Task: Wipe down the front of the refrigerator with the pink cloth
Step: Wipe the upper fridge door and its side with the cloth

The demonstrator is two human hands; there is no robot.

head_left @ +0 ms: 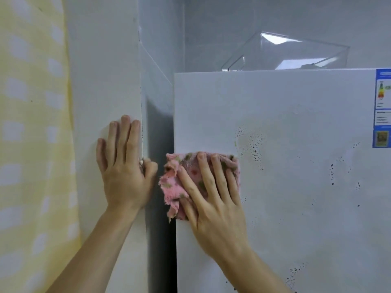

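A white wall panel (pixel 101 81) stands left, beside a yellow checked curtain (pixel 31 123). Grey tiled wall (pixel 211 28) behind; a clear plastic bin (pixel 285 53) sits high.

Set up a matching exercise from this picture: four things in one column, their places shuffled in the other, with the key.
1 pink cloth
2 left hand
3 clear container
4 energy label

a on top of the refrigerator
b flat against the white wall
c pressed under the right hand
d stuck at the refrigerator's upper right

Pairs: 1-c, 2-b, 3-a, 4-d
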